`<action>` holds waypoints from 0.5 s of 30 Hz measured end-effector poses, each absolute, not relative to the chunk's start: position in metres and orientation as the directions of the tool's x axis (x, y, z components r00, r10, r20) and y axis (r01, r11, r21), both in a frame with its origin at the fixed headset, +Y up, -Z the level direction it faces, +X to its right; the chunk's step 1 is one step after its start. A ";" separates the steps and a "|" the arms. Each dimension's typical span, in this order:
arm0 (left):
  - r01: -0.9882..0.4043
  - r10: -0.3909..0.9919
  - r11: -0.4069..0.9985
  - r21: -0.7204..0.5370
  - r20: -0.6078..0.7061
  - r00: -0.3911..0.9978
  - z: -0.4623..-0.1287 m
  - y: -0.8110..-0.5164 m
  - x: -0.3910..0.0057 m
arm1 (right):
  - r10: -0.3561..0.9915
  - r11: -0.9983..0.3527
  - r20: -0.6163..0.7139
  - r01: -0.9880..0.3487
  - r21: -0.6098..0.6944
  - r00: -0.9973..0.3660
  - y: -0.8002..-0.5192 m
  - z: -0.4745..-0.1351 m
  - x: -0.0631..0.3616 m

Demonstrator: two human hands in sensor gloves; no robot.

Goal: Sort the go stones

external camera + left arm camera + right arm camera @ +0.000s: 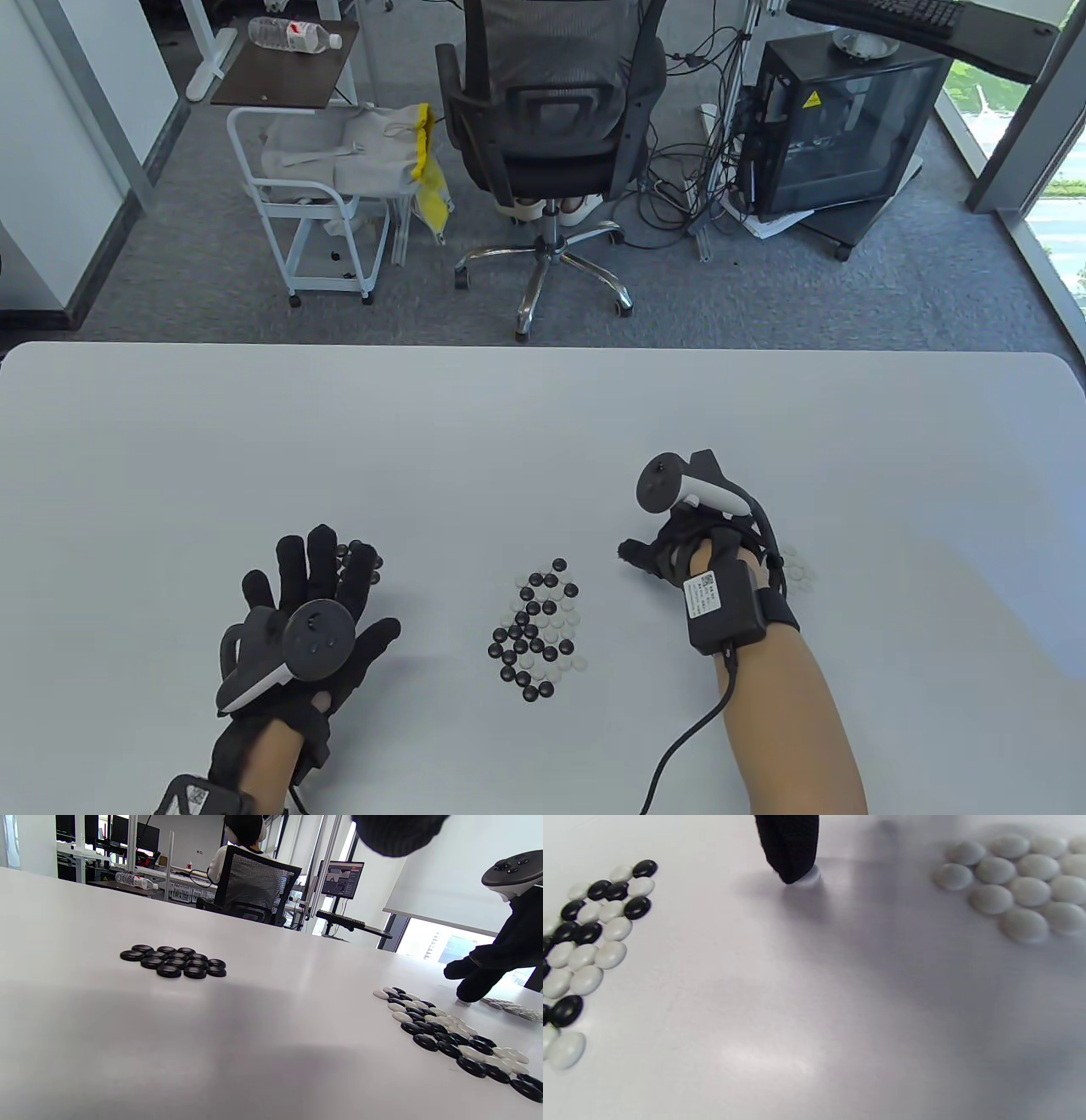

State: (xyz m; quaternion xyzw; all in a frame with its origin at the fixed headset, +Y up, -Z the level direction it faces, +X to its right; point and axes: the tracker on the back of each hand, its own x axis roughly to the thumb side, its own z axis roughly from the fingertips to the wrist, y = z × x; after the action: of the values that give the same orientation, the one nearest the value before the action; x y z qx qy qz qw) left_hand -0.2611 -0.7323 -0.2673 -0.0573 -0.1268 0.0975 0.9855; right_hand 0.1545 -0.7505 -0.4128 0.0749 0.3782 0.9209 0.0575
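Note:
A mixed heap of black and white Go stones [539, 632] lies mid-table between my hands, also seen as the mixed heap [454, 1035] and the mixed heap [589, 938]. Sorted black stones [174, 961] sit left of it, half under my left hand [318, 586], whose fingers are spread flat and hold nothing. Sorted white stones [1014, 887] lie at the right, beside my right hand [670, 556]. One right fingertip [791, 853] presses down on a single white stone [808, 877], between the heap and the white group.
The white table's far edge [543, 346] runs across the middle of the table view. Beyond it stand an office chair [543, 127], a small cart [314, 204] and a computer case [840, 127]. A cable [687, 747] trails from my right wrist.

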 end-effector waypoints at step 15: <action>-0.154 0.190 0.975 -0.162 0.236 0.953 -0.271 -0.739 -0.257 | 0.089 -0.724 -0.003 -0.067 0.687 -0.996 -0.749 -0.396 0.213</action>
State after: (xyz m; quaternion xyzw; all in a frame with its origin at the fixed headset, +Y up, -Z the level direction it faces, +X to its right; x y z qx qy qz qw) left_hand -0.2575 -0.7392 -0.2714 -0.0709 -0.1261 0.0871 0.9856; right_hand 0.2127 -0.7487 -0.3965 0.0151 0.3691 0.9283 0.0420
